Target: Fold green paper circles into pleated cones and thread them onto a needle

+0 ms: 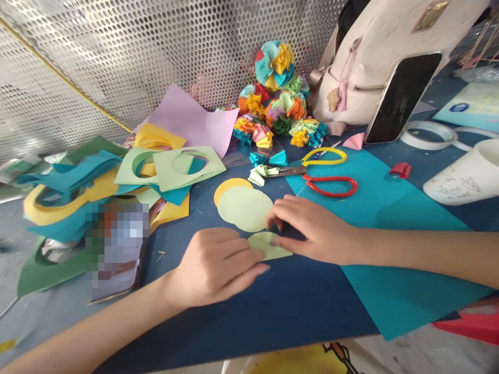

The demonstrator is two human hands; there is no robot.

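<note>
My left hand [216, 265] and my right hand [312, 228] both press on a folded pale green paper piece [268, 245] lying on the dark blue sheet [273, 306]. The fingers of each hand lie flat on the paper, pinning it from either side. Just beyond it rest a pale green paper circle [245, 208] and a yellow circle [228, 187] partly under it. Scissors with yellow and red handles [325, 169] lie behind my right hand.
Cut paper scraps with round holes [167, 166] pile up at the left. Colourful folded paper balls [278, 98] stand at the back by a pale bag [374, 57] and a phone [401, 96]. A teal sheet [390, 228], tape rolls [427, 135] and a white cup [468, 176] are at the right.
</note>
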